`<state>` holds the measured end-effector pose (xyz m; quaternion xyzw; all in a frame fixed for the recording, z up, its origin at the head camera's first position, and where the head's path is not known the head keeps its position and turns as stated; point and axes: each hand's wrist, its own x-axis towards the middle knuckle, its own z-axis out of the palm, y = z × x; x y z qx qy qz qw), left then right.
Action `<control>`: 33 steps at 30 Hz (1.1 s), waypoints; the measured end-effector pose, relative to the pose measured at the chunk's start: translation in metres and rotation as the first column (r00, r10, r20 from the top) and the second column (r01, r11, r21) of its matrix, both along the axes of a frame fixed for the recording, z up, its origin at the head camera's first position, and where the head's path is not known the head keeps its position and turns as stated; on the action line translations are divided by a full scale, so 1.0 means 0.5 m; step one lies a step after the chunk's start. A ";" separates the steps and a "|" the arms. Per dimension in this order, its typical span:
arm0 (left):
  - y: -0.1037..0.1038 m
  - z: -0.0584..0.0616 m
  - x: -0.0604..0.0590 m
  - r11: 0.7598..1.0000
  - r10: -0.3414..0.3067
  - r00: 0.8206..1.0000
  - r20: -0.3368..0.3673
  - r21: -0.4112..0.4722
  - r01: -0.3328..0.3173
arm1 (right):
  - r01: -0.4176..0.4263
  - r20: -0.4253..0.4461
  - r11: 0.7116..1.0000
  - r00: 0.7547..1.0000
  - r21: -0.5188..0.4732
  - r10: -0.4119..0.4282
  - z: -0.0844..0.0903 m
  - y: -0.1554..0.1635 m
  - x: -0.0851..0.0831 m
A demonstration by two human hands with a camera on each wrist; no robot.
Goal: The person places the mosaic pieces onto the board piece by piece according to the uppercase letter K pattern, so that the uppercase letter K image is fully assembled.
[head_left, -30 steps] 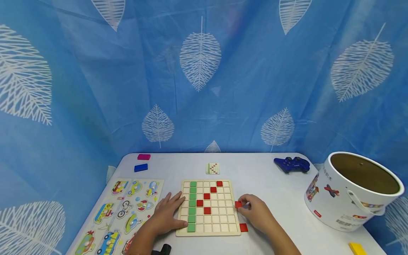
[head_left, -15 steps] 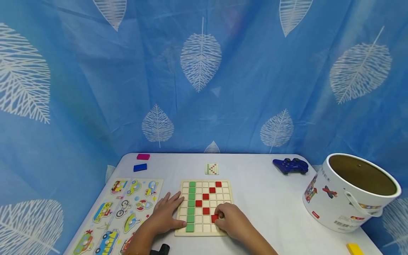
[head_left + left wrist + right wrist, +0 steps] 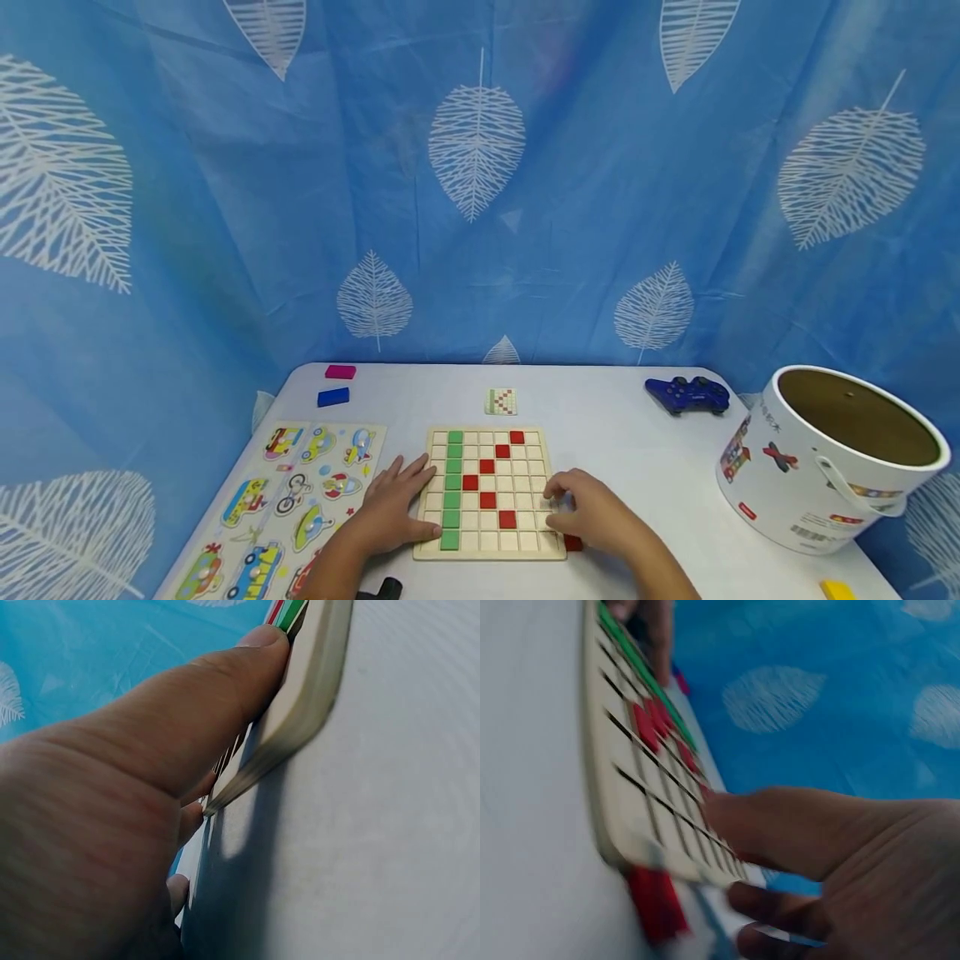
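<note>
A wooden grid board [image 3: 480, 556] lies on the table with a column of green tiles [image 3: 451, 518] on its left side. Red tiles [image 3: 507, 520] form slanting lines across its middle. My left hand [image 3: 393, 512] rests on the board's left edge, fingers spread and thumb at the front corner. My right hand [image 3: 592, 512] hovers over the right edge, thumb and fingers apart with nothing between them. Just below it, a loose red tile [image 3: 657, 907] sits against the board's outer edge, partly covered by the hand in the head view.
Behind the board is a small pattern card [image 3: 501, 401]. A vehicle puzzle board [image 3: 330, 454] lies at left, with blue [image 3: 333, 397] and pink blocks [image 3: 341, 372] beyond it. A game controller [image 3: 687, 395], a white bucket [image 3: 780, 500] and a yellow block [image 3: 837, 590] are at right.
My right hand carried a red tile from beside the board into a square in the lower middle, released it, and moved back right to the edge. My left hand stayed put.
</note>
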<state>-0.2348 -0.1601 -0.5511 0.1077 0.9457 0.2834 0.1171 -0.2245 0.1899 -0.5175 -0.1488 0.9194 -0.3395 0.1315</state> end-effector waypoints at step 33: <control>-0.004 -0.005 -0.003 1.000 -0.005 1.000 0.006 0.011 0.005 | -0.131 -0.047 0.990 0.990 0.048 0.133 -0.038 -0.069 0.038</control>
